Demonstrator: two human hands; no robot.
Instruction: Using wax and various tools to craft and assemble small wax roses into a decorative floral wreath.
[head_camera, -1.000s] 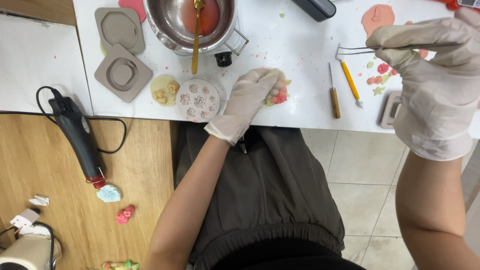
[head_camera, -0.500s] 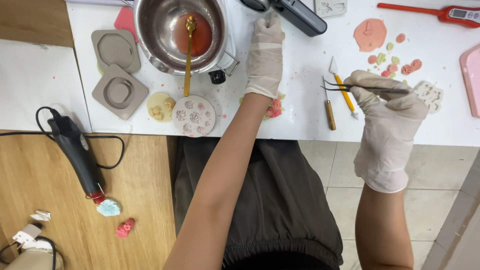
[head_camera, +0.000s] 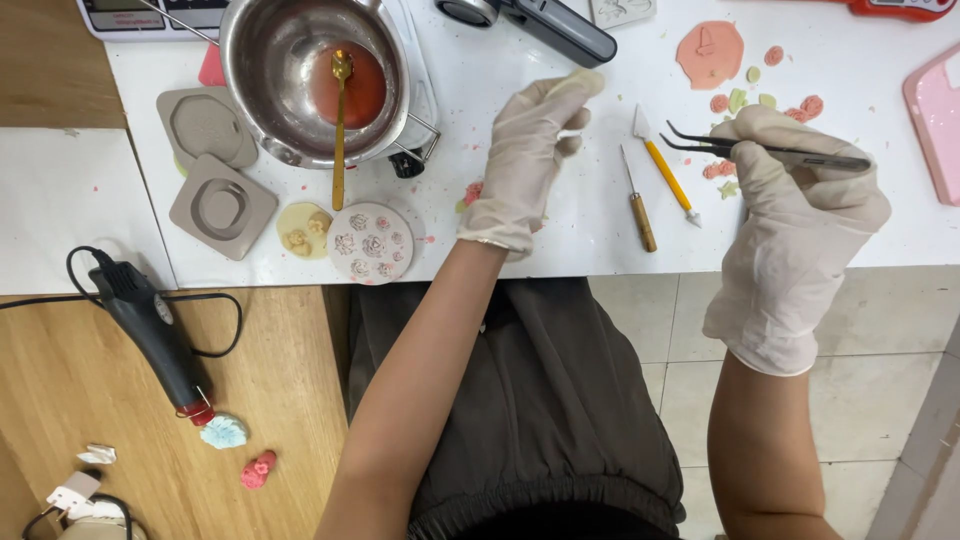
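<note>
Black pointed tweezers (head_camera: 760, 152) lie nearly level in the gloved right hand (head_camera: 790, 200), tips aimed left and slightly parted, holding nothing visible. They hover just right of the yellow-handled spatula tool (head_camera: 668, 172) on the white desk (head_camera: 560, 230), above small pink and green wax pieces (head_camera: 745, 100) beyond that tool.

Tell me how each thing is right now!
Metal bowl: upright, red liquid inside.
Gold spoon: leaning in the bowl.
Tweezers: held in the right hand, tips apart, empty.
Left hand: gloved, raised over the table, holding nothing.
Round flower mould: flat, filled.
Yellow-handled tool: lying flat.
</note>
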